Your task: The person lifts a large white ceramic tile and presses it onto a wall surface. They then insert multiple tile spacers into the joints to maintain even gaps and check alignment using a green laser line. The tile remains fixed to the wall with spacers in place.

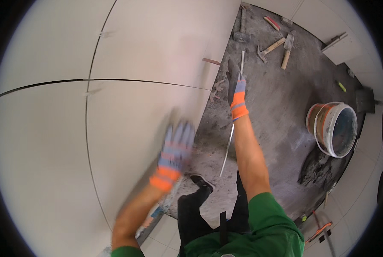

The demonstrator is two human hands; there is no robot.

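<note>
Large pale tile panels (140, 106) stretch across the left side, with dark narrow joints between them. My left hand (177, 149), in a grey and orange work glove, is spread over the lower panel near its edge. It is blurred, and I cannot tell whether it touches the surface. My right hand (236, 85), gloved alike, extends beside the panel edge with straight fingers and nothing visible in its grip. A thin pale strip (227, 151) passes behind my right hand and forearm. From the panel edge, above that hand, sticks out a small brown strip (211, 61).
On the rough grey floor (275, 102) lie a sledgehammer (242, 35), a claw hammer (271, 48), a trowel (287, 48) and a red-and-cream tool (271, 23). A bucket (320, 128) stands at right by dark mortar (316, 168). Small broken pieces (215, 93) lie along the panel edge.
</note>
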